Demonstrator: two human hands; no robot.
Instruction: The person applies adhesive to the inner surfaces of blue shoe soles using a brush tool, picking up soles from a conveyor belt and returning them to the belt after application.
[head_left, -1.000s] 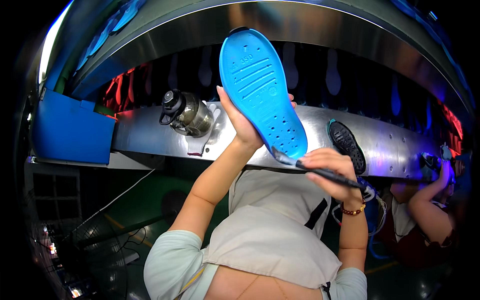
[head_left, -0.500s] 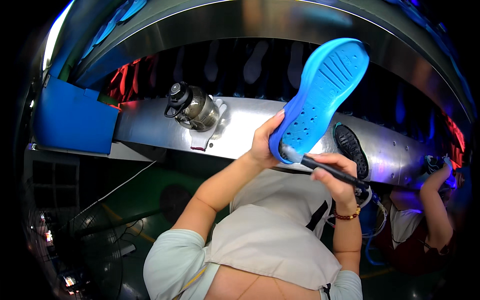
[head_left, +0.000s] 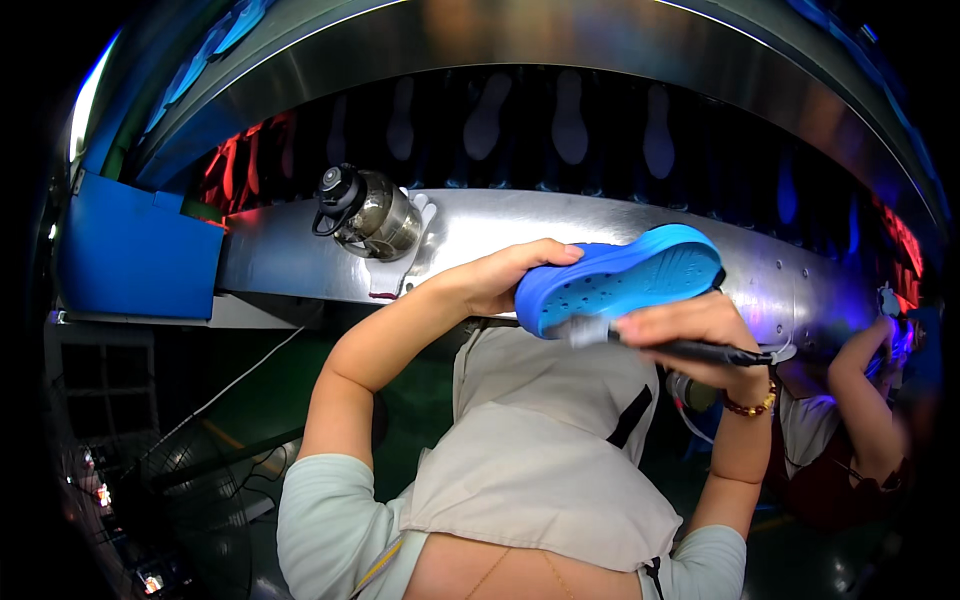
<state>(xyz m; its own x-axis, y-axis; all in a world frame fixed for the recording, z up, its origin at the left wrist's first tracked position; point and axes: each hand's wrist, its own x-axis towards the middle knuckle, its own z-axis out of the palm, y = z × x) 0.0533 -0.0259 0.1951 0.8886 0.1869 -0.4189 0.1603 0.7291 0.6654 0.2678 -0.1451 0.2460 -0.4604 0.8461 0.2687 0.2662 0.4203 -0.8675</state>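
Note:
My left hand [head_left: 505, 272] grips a blue shoe sole [head_left: 655, 275] by one end, thumb over its rim. The sole is tilted, its holed and grooved inner face turned toward me, above the near edge of the metal ledge [head_left: 480, 225]. My right hand [head_left: 700, 330] is closed around the black handle of a brush [head_left: 720, 353]. Its pale bristles, smeared by motion, are at the sole's near edge by the left-hand end; whether they touch cannot be made out. A thin light tube or cord shows at the handle's far end.
A dark translucent bottle [head_left: 375, 218] with a black lid stands on the ledge, beside a white glove [head_left: 400, 268]. Sole shapes [head_left: 570, 115] line the dark conveyor behind. A blue box [head_left: 140, 248] is at left. Another person's arm [head_left: 862, 385] reaches in at right.
The sole has swung down from steeply raised to nearly level and lower. My right hand has moved right, its back now turned up. The black sole on the ledge is now out of sight.

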